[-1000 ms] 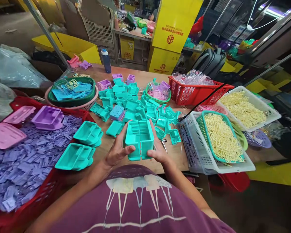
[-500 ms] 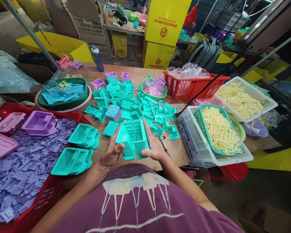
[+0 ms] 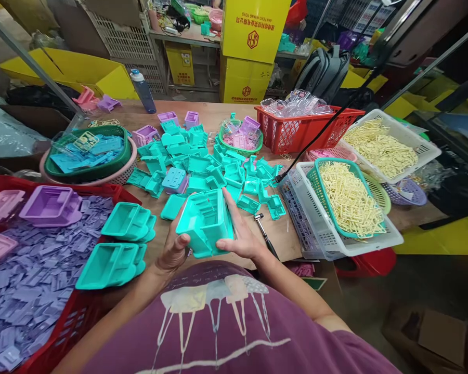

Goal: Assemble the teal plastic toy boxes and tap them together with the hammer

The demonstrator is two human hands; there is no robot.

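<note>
A turquoise plastic toy housing (image 3: 205, 223), box-shaped with an open top, is held between my two hands in front of my body. My left hand (image 3: 174, 246) grips its left side, thumb at the front. On the other side, my right hand (image 3: 239, 234) presses along the wall with its thumb on the lower front. Two similar turquoise housings (image 3: 128, 221) rest to the left. Beyond my hands lies a pile of turquoise parts (image 3: 203, 163), with a blue-and-purple piece (image 3: 174, 180) among them. A small hammer (image 3: 265, 236) lies right of my right hand.
At left stands a red crate (image 3: 78, 317) of purple pieces. A green basket (image 3: 125, 150) holds blue parts. To the right are a white crate (image 3: 390, 248), cream sticks (image 3: 349, 200), a red basket (image 3: 308, 132) and a black cable (image 3: 315, 150). A bottle (image 3: 144, 92) stands at the back.
The turquoise housing has turned slightly in my hands, showing more of its right outer wall. The whole view has shifted a little.
</note>
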